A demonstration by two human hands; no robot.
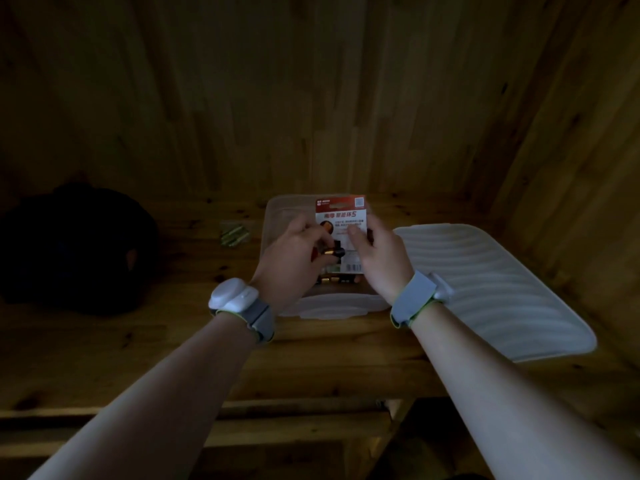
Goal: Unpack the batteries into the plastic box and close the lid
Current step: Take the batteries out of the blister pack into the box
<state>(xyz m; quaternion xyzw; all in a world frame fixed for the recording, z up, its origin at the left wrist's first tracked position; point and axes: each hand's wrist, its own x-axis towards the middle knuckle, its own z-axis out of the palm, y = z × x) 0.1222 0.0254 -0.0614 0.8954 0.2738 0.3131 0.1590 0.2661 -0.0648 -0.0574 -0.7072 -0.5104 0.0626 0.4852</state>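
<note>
Right hand [378,258] grips the battery pack [343,210] over the box [329,308]; left hand [290,258] seemingly pinches a battery [333,251].

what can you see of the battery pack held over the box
The battery pack is a flat card, red across the top with a code square, white below with text and a barcode at its lower edge. It is held upright over the open plastic box. The right hand pinches its right side; the left hand grips a battery at its lower left.
</note>
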